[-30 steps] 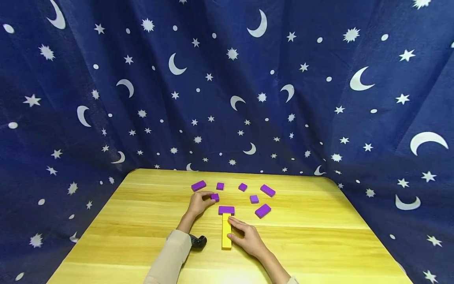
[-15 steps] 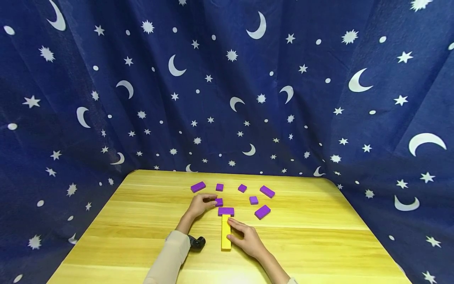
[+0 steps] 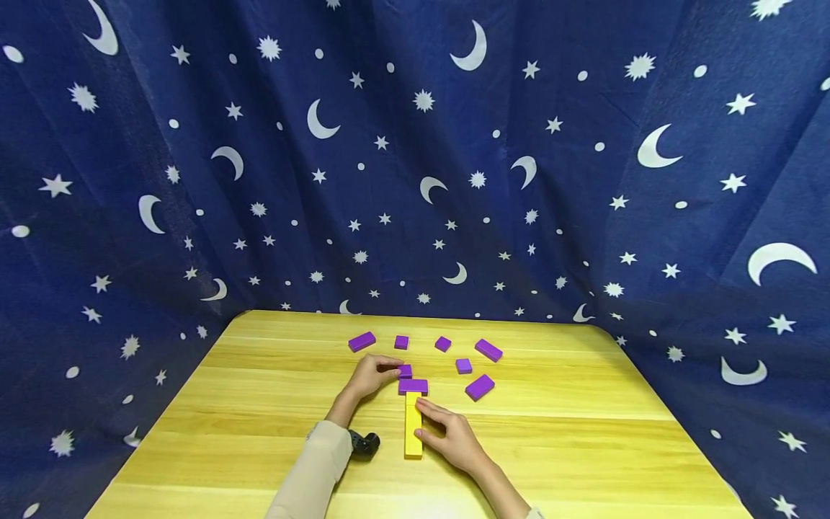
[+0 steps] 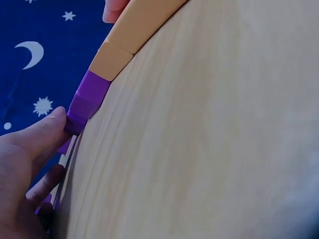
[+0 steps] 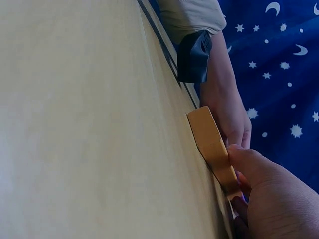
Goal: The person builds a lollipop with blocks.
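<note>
My left hand (image 3: 368,376) pinches a small purple block (image 3: 405,371) between thumb and fingers. That block sits right behind a longer purple block (image 3: 413,387) lying crosswise, and in the left wrist view they line up closely. From the crosswise block's near side, a yellow strip of blocks (image 3: 413,431) runs toward me, with a seam near its far end. My right hand (image 3: 455,438) lies along the strip's right side, thumb and fingertips touching it. In the right wrist view, the thumb presses the side of the yellow block (image 5: 208,137).
Behind the hands lie loose purple blocks, among them a long one (image 3: 362,342) at left and a small one (image 3: 402,342). Others lie to the right, including a long block (image 3: 480,388). A black wrist device (image 3: 364,444) juts from the left sleeve. A starry curtain (image 3: 415,158) surrounds the wooden table (image 3: 583,432).
My left hand has slid the small purple block to the right and toward me, up behind the crosswise purple block. The right hand and yellow strip have stayed in place.
</note>
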{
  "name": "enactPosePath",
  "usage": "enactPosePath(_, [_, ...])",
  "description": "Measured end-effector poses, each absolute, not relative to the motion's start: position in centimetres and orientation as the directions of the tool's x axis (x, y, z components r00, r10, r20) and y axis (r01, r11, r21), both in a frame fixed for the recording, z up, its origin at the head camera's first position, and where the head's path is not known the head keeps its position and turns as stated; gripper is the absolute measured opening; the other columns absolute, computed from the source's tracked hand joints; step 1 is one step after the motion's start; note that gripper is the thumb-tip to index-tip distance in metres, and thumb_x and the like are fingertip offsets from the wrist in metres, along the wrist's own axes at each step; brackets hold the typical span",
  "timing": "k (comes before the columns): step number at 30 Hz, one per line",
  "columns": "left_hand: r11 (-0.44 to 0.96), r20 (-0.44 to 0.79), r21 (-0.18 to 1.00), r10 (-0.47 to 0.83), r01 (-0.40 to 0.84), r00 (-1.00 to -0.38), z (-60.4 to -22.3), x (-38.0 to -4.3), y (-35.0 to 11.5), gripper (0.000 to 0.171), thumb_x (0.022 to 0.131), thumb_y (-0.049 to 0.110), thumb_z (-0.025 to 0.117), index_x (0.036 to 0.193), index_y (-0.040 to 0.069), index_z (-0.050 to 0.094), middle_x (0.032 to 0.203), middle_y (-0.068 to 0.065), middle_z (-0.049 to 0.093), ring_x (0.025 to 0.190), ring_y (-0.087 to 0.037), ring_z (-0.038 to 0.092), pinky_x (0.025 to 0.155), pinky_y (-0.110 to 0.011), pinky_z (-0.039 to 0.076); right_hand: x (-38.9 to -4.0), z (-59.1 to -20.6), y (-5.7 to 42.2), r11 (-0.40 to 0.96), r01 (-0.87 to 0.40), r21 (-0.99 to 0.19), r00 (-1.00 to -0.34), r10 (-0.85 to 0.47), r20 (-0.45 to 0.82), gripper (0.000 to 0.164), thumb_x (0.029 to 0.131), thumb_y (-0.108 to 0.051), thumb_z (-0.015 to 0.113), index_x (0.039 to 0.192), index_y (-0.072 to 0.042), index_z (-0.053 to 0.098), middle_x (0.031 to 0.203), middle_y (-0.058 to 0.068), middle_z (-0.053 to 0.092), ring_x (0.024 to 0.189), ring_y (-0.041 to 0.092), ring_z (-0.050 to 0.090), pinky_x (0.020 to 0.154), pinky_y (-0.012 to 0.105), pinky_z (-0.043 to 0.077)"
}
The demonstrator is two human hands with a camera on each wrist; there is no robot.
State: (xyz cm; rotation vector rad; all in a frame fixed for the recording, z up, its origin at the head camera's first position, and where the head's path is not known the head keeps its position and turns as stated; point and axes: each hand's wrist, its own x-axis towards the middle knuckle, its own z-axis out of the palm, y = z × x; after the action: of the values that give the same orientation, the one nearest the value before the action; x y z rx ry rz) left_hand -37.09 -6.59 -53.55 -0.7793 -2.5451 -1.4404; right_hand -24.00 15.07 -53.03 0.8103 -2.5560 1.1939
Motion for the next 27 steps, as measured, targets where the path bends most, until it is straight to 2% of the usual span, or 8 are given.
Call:
enactPosePath(7, [0.373,0.442,0.701,0.441,0.607,-0.781,-53.75,-36.9,-6.91,0.02,0.087,0.013,0.065,0.106,0.009,0.071,0.103,-0.008,0.068,0.099,-0.023,0.061,0.085,-0.039,0.05,-24.03,-52.97,15.04,0.517,-0.564,-0.644,-0.824,-0.396,0.404,0.048,0.086,-0.027,0.065,0.127,-0.004,0.056,0.133,0.004,0.051,0.119,0.024,0.049,0.099,0.043,0.039])
enactPosePath(15, [0.413,0.37,0.724,0.443,0.552,-0.817,-53.92,-37.23,-6.84,0.021,0.087,0.016,0.065,0.107,0.012,0.071,0.105,-0.001,0.067,0.103,-0.02,0.06,0.089,-0.039,0.048,-24.02,-53.01,15.02,0.515,-0.559,-0.65,-0.828,-0.393,0.4,0.048,0.086,-0.029,0.065,0.127,-0.004,0.056,0.133,0.004,0.051,0.12,0.023,0.048,0.099,0.042,0.039])
enactPosePath(23, [0.427,0.341,0.736,0.436,0.525,-0.833,-53.8,-37.06,-6.77,0.023,0.087,0.018,0.064,0.109,0.011,0.07,0.107,-0.004,0.067,0.105,-0.021,0.059,0.092,-0.04,0.046,-23.98,-52.98,15.04,0.512,-0.568,-0.644,-0.822,-0.398,0.407,0.047,0.086,-0.026,0.066,0.126,-0.003,0.056,0.132,0.005,0.051,0.119,0.024,0.049,0.099,0.042,0.039])
enactPosePath(27, [0.38,0.358,0.774,0.397,0.506,-0.845,-53.7,-37.34,-6.95,0.024,0.088,0.016,0.063,0.11,0.006,0.068,0.107,-0.008,0.066,0.101,-0.023,0.061,0.086,-0.037,0.05,-24.04,-52.98,15.02,0.508,-0.57,-0.646,-0.82,-0.397,0.412,0.047,0.086,-0.026,0.066,0.126,-0.003,0.056,0.132,0.006,0.051,0.119,0.024,0.049,0.099,0.042,0.039])
